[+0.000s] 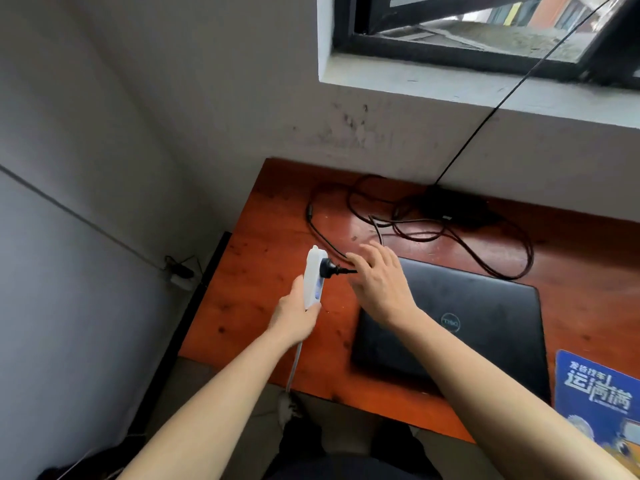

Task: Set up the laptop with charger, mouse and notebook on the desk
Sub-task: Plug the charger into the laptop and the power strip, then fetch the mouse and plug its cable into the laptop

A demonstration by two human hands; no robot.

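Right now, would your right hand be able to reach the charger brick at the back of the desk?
Probably yes. The right hand is open and holds nothing, beside the plug, and only loose cable lying flat on the desk separates it from the charger brick; the laptop is closed.

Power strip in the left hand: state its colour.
White power strip, seen best in the head view.

We can read the Dell logo (450, 322) on the black laptop (491, 299) and big white 运满满 on the blue pad (588, 420).
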